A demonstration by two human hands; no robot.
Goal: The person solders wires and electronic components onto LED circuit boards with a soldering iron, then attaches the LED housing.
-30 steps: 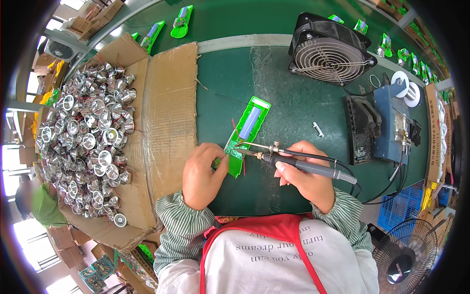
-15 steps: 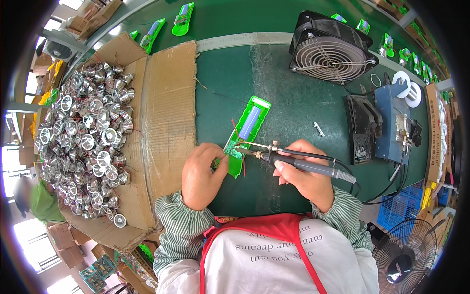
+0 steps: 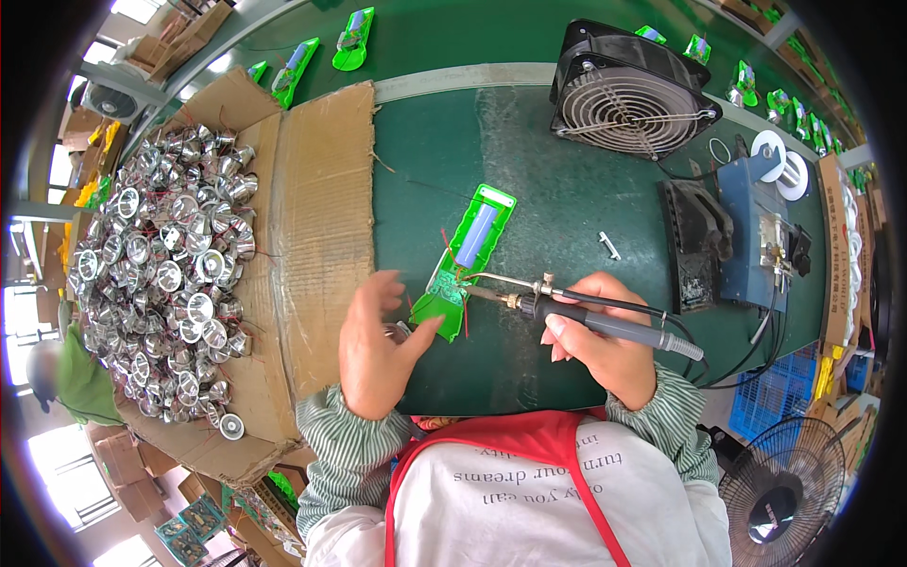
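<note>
On the green bench lies a bright green plastic housing (image 3: 438, 317) with a blue cylindrical battery cell (image 3: 476, 234), a small green circuit board (image 3: 448, 285) and thin red wires. My right hand (image 3: 605, 345) grips a grey-and-black soldering iron (image 3: 614, 327) with a thin metal feed tube along it. The iron's tip points at the circuit board; whether it touches cannot be made out. My left hand (image 3: 371, 352) is beside the housing's lower end, fingers and thumb spread. A shiny round piece (image 3: 397, 331), partly hidden, shows between its thumb and fingers.
A cardboard box (image 3: 321, 236) full of silver reflector cups (image 3: 189, 250) stands at left. A black fan (image 3: 628, 94) sits at the back right. Nearer right are a black stand (image 3: 692, 246), a blue solder-feed unit (image 3: 751, 227) and a small white plastic piece (image 3: 609, 246). Green housings line the far strip.
My left fingers have spread and lifted away from the housing's lower end. The iron and my right hand have shifted slightly right in the picture, the tip remaining by the board.
</note>
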